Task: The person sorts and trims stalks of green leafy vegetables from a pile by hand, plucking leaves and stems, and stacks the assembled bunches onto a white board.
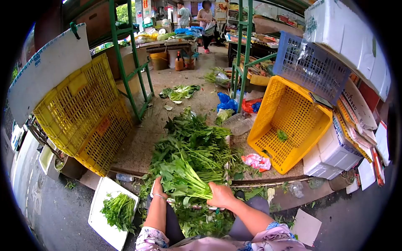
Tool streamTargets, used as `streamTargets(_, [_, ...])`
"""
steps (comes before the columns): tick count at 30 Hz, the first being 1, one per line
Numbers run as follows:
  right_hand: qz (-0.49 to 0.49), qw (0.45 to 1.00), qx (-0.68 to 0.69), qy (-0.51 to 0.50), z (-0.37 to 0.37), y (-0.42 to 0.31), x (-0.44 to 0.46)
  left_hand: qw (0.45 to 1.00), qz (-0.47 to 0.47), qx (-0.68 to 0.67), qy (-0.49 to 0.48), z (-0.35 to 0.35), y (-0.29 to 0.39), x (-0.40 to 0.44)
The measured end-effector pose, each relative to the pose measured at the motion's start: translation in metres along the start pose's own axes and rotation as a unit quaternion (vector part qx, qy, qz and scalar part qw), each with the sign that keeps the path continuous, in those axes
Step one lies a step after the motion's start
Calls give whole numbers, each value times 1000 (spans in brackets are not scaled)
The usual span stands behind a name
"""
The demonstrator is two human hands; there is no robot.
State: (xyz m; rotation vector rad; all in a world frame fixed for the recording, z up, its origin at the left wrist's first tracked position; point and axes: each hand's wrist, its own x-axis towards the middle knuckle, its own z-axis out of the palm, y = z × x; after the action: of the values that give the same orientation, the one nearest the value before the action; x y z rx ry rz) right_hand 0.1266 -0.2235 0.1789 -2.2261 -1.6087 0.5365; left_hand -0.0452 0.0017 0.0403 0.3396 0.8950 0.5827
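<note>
A bunch of leafy green vegetables (184,178) lies across between my two hands, above a large pile of the same greens (197,142). My right hand (220,195) is closed round the stem ends of the bunch. At its leafy end, my left hand (158,188) is against the leaves, with its fingers partly hidden by them. Loose leaves (201,221) cover the ground between my knees. To the left, a smaller bunch (119,212) rests on a white foam board (98,224).
Yellow crates (83,113) lean at the left beside a green metal rack (125,75). A tilted yellow crate (289,121) and foam boxes (331,148) stand at the right. Plastic bottles (240,124) and a pink crumpled bag (256,162) lie near the pile. Two people stand far back.
</note>
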Motion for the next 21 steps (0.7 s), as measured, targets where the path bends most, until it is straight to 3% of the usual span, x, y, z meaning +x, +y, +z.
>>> streamTargets(2, [33, 999, 5, 4, -7, 1, 1, 998, 17, -28, -45, 5, -1, -4])
streamTargets(4, [78, 994, 52, 60, -14, 5, -1, 980, 36, 24, 194, 18, 4, -25])
streamTargets(9, [125, 962, 136, 201, -11, 17, 4, 988, 27, 21, 151, -4, 4, -12])
streamTargets(11, [100, 906, 254, 325, -5, 26, 10, 992, 30, 26, 121, -10, 5, -7])
streamTargets(12, [99, 906, 254, 324, -4, 31, 13, 992, 30, 25, 121, -9, 6, -8])
streamTargets(14, [102, 860, 356, 352, -4, 40, 18, 992, 43, 38, 110, -12, 8, -12])
streamTargets(16, [42, 801, 438, 406, -2, 43, 23, 991, 44, 37, 118, -10, 11, -17])
streamTargets(19, [92, 801, 432, 404, -3, 48, 23, 992, 43, 36, 114, -15, 15, -18])
streamTargets(21, [89, 756, 487, 428, -3, 50, 26, 993, 47, 33, 103, -18, 16, -19])
